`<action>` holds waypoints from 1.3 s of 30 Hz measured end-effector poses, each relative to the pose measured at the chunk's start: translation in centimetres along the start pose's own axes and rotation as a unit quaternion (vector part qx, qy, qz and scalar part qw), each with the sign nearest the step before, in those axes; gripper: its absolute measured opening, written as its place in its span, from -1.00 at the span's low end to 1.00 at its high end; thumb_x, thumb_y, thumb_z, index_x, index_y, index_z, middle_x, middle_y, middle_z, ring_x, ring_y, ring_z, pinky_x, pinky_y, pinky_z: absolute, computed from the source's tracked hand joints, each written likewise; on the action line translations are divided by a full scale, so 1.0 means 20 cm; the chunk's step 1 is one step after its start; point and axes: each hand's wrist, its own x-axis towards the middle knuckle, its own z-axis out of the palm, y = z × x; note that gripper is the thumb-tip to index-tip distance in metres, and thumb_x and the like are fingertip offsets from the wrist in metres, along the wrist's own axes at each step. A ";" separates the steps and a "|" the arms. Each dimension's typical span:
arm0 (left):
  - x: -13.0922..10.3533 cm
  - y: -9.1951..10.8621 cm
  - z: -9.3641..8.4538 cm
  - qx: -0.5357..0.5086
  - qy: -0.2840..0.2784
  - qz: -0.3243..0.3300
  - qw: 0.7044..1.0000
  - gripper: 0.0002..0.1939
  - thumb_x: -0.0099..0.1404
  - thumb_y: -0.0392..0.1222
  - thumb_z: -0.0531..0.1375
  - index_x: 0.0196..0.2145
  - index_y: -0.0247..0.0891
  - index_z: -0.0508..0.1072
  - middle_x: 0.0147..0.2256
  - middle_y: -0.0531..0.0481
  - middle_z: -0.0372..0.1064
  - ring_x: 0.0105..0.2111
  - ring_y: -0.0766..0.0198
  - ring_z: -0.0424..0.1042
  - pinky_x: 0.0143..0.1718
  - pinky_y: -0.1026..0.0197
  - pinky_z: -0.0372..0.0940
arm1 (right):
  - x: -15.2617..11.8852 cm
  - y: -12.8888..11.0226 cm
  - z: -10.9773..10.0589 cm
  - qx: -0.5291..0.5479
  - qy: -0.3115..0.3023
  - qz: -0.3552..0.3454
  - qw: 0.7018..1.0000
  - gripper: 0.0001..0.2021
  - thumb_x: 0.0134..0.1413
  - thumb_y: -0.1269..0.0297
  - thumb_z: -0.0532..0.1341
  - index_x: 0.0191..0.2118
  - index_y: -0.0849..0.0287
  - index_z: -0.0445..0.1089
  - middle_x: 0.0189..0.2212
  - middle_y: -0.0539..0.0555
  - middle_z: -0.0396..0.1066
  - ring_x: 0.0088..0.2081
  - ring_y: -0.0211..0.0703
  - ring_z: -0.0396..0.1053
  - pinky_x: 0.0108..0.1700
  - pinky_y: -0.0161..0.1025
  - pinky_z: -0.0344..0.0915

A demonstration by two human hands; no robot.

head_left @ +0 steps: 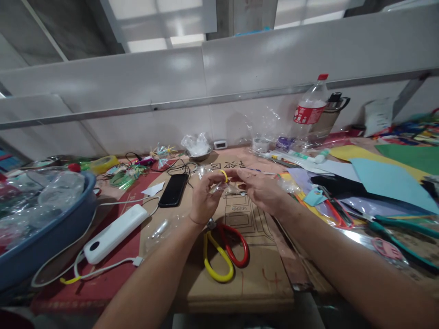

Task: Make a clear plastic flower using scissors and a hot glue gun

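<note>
Over the cardboard (250,292), both hands meet near the middle of the view. My left hand (205,195) is closed, its thumb and fingers pinched on a small yellow ring (224,176) that stands upright. My right hand (262,188) reaches in from the right, its fingertips touching or nearly touching the ring's top; whether they grip it is hard to tell. Clear plastic shows between and below the hands. Just below them lie scissors (226,251) with one yellow and one red handle, their blades partly hidden by my left hand.
A black phone (173,190) and a white power strip or bank (116,234) with cables lie left, beside a blue basin (80,205) of clear plastic. Green-handled pliers (401,233) and coloured sheets (394,183) lie right. A red-capped bottle (310,112) stands behind.
</note>
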 end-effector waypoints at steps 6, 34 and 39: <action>-0.01 -0.01 0.02 -0.032 0.010 -0.005 0.999 -0.69 0.28 -0.18 0.32 -0.06 -0.22 0.36 -0.18 -0.07 0.48 -0.19 0.26 0.56 -0.10 0.16 0.49 | -0.01 -0.01 -0.01 0.047 -0.009 -0.001 0.999 -0.66 0.14 -0.04 0.24 -0.16 0.08 0.57 -0.06 0.10 0.55 0.02 -0.02 0.34 0.07 -0.03 0.13; 0.00 -0.01 0.01 -0.001 0.006 0.050 0.999 -0.73 0.30 -0.24 0.29 -0.08 -0.19 0.34 -0.23 -0.01 0.49 -0.20 0.29 0.59 -0.14 0.21 0.48 | -0.02 -0.01 0.01 0.043 0.040 -0.075 0.995 -0.79 -0.02 0.11 0.43 -0.37 0.11 0.49 -0.36 -0.04 0.43 -0.24 -0.22 0.33 -0.08 -0.20 0.23; 0.01 0.00 0.01 -0.006 0.000 0.062 0.998 -0.75 0.33 -0.23 0.28 -0.08 -0.20 0.33 -0.24 -0.03 0.51 -0.20 0.30 0.59 -0.13 0.22 0.47 | -0.03 -0.01 0.02 0.015 0.058 -0.100 0.993 -0.80 0.01 0.13 0.42 -0.33 0.12 0.50 -0.34 -0.03 0.47 -0.22 -0.21 0.37 -0.08 -0.20 0.28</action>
